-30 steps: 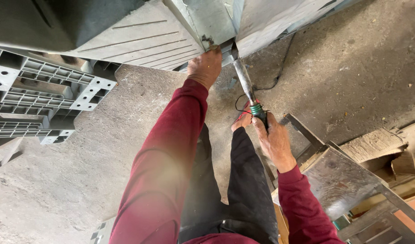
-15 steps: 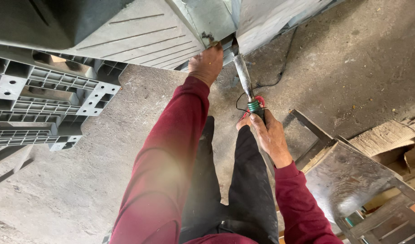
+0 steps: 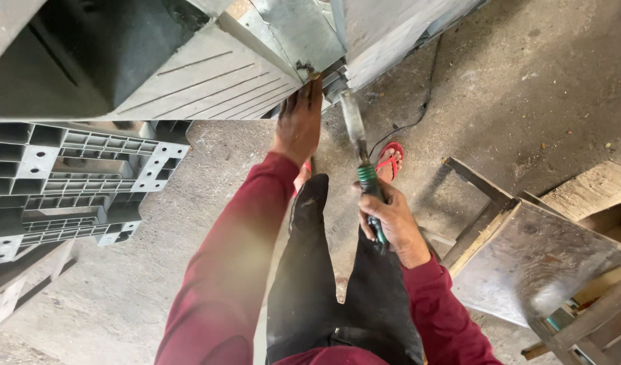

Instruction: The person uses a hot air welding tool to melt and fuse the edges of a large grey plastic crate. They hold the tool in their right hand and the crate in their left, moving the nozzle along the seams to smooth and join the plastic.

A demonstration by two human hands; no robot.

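Rough grey concrete floor (image 3: pixel 540 74) is stretching under everything, with a grey plastic grid pallet (image 3: pixel 67 176) lying at the left and a worn wooden stool (image 3: pixel 527 257) at the right. Above, a large grey sheet-metal housing (image 3: pixel 189 74) is looming. The left hand (image 3: pixel 298 125) is pressing flat, fingers together, against its lower edge, steadying a seam. The right hand (image 3: pixel 390 220) is gripping, closed tight, the green-handled hammer (image 3: pixel 360 152) (its head blurred), seemingly mid-strike; the next blow calls for aim clear of those fingertips.
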